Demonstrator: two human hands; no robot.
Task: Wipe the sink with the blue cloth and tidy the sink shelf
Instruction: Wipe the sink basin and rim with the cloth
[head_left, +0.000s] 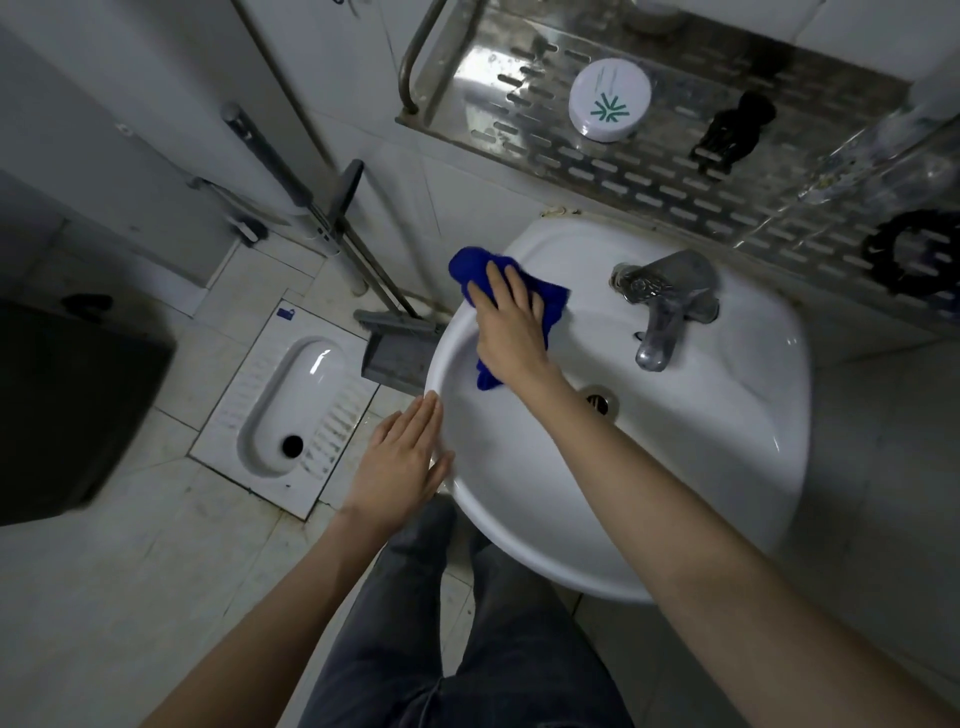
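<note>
Right hand (511, 325) pressed flat on blue cloth (545, 301), fingers spread over it rather than curled, pinning it against upper-left inner wall of sink (727, 467); cloth bunched, one tail hanging toward bowl centre. Left hand (402, 460) open and empty, palm resting on left rim, bracing. Faucet (667, 301) just right of cloth, drain (597, 400) below it, partly behind forearm. Sink shelf (597, 171) across top of frame, apparently untouched: white round container (609, 100), dark brush-like item (730, 132), dark ring (911, 249) at right edge (clear object beside it too blurred to name). Risks, as judged: loose tail could snag on faucet base on a rightward sweep; flat pin without real grip could let cloth slide free on wet glaze; knuckles may knock spout; rim behind faucet easily missed.
</note>
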